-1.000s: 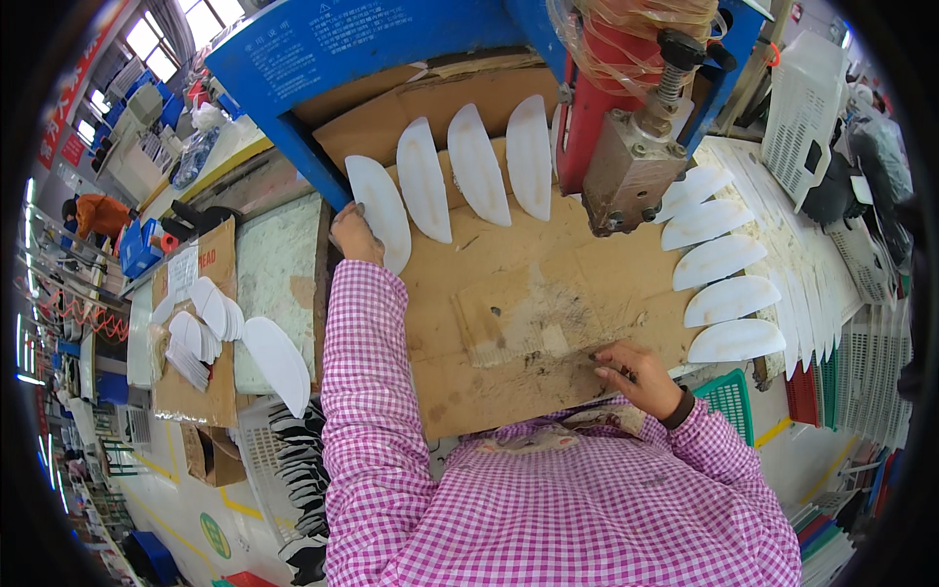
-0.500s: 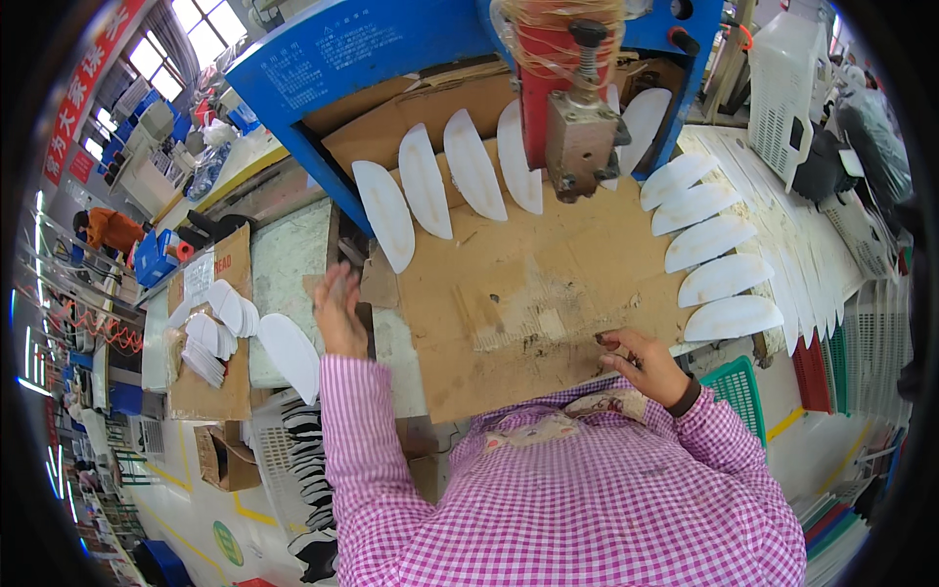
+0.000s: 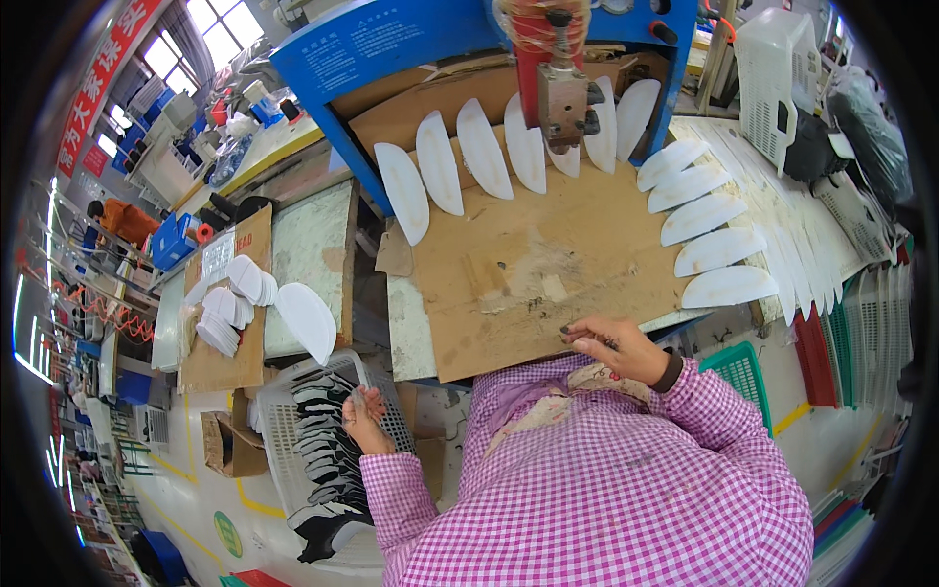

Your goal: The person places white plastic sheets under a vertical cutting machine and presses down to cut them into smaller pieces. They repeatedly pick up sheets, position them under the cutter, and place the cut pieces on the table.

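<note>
My left hand [image 3: 365, 423] is over the right side of a white plastic basket [image 3: 276, 430], with its fingers loosely bent and nothing visible in them. Dark and grey shoe uppers [image 3: 323, 445] stand packed in a row inside, just beside it. My right hand [image 3: 623, 350] hovers at the near edge of a stained cardboard sheet [image 3: 469, 333], fingers loosely stretched. A dark patch shows at its fingertips; what it is I cannot make out. White half-oval pieces [image 3: 438, 161] line the sheet's far side, and more such pieces [image 3: 719, 251] lie along its right side.
A blue machine frame [image 3: 372, 49] with a red and metal head [image 3: 564, 103] rises behind the sheet. On the left table, white rounded pieces [image 3: 227, 308] lie on cardboard, beside a larger white half-oval piece [image 3: 306, 321]. A green basket [image 3: 736, 377] stands at the right.
My left hand has moved down from beside the cardboard sheet to the basket of shoe uppers. My right hand stays near the front edge, shifted slightly left. The whole view has shifted a little.
</note>
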Demonstrator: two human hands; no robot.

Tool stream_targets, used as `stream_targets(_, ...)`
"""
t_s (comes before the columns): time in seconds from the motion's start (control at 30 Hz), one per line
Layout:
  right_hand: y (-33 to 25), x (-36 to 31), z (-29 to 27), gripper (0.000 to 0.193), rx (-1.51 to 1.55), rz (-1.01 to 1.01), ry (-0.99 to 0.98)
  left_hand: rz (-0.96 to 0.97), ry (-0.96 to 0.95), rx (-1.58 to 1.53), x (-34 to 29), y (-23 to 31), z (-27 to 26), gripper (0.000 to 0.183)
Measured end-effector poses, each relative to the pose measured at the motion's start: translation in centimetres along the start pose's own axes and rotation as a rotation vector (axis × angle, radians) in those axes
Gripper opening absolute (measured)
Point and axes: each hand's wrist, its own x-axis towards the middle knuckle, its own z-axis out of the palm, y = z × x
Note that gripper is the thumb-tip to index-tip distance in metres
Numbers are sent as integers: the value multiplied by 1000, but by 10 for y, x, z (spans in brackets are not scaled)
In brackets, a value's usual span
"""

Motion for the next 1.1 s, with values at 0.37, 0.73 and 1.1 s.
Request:
stream_targets(0.37,-8,57,4,26,-102,40,-144,571,-113,511,17,-21,88,30)
stream_targets(0.73,-18,128,-2,29,51,238,-243,608,-325,671,25,-30,101,45)
stream_targets(1.1,-67,148,28,30,58,422,-202,456,-549,677,36,1,98,37)
